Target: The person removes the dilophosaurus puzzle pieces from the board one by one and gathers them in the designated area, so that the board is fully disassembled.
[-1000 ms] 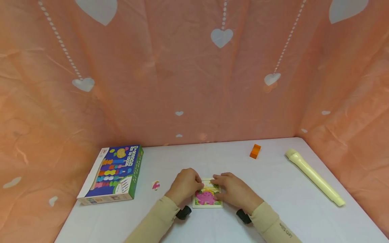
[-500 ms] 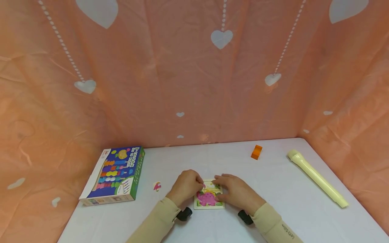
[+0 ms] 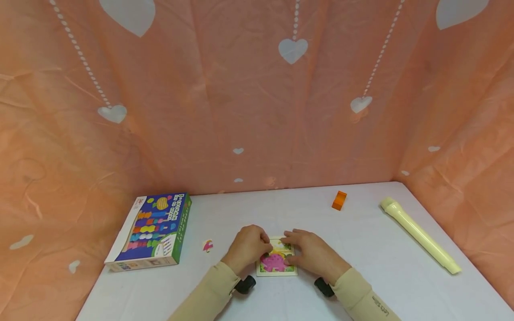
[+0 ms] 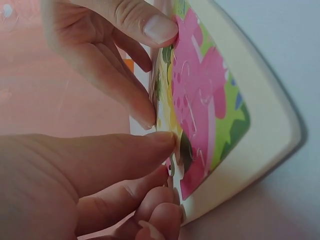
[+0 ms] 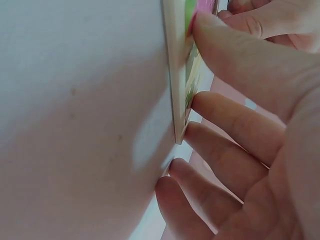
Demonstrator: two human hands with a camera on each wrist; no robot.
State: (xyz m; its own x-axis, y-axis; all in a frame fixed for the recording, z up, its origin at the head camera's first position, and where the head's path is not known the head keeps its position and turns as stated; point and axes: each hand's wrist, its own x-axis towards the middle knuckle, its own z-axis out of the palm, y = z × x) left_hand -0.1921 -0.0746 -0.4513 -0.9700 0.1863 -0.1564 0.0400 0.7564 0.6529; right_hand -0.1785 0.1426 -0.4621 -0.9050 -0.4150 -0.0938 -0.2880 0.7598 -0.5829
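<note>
A jigsaw puzzle (image 3: 274,263) in a pale square frame shows a pink dinosaur on a green and yellow ground. At its upper left my left hand (image 3: 250,245) pinches a small puzzle piece (image 4: 171,165) between thumb and fingers; the fingers hide most of it. Beside the piece, a dark patch shows in the picture in the left wrist view. My right hand (image 3: 315,253) rests on the puzzle's right side, thumb on the picture and fingers spread over the upper right edge. A loose pink and white puzzle piece (image 3: 207,245) lies left of my left hand.
A blue and green toy box (image 3: 150,232) lies on the left of the white table (image 3: 241,209). An orange block (image 3: 339,200) is at the back right, and a pale yellow tube (image 3: 421,236) lies along the right. Heart-patterned orange cloth (image 3: 249,111) surrounds the table.
My left hand has shifted slightly right over the puzzle's upper left, and the pink bit seen at its fingertips is now covered. My right hand stays in place on the puzzle.
</note>
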